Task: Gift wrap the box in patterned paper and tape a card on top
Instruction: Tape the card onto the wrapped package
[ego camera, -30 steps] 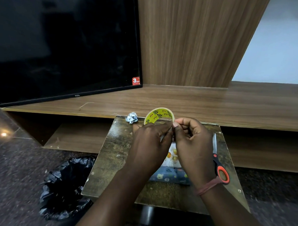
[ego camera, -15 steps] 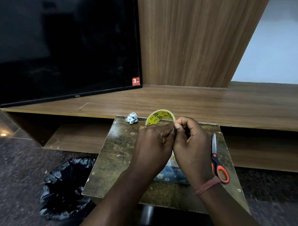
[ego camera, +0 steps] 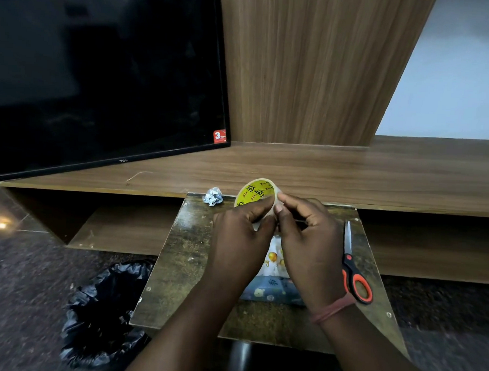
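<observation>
A dark television (ego camera: 102, 75) stands on the long wooden shelf (ego camera: 350, 176) behind the work surface, with a black bin bag (ego camera: 103, 313) on the floor below to the left. In front of the shelf sits a small, worn tabletop (ego camera: 178, 266), its far edge nearly touching the shelf front.

Near the middle of the tabletop lies the box (ego camera: 272, 290), already covered in blue patterned paper; its near side shows small animal prints. On its top rests a pale card with balloons (ego camera: 274, 256), largely hidden by the hands, so whether any tape holds it yet cannot be told. Wrapping looks finished; fixing the card appears to be the step left.

Both hands are raised over the box. The left hand (ego camera: 238, 241) grips the roll of clear tape (ego camera: 255, 193), with its yellow printed core, from below and behind. The right hand (ego camera: 311, 241) pinches with thumb and forefinger at the roll's rim, most likely picking for or pulling the free end; no drawn strip is plainly visible.

Orange-handled scissors (ego camera: 355, 274) lie along the right edge of the tabletop, blades pointing away, untouched. A crumpled scrap of paper (ego camera: 213, 196) sits at the far edge, just left of the roll.
</observation>
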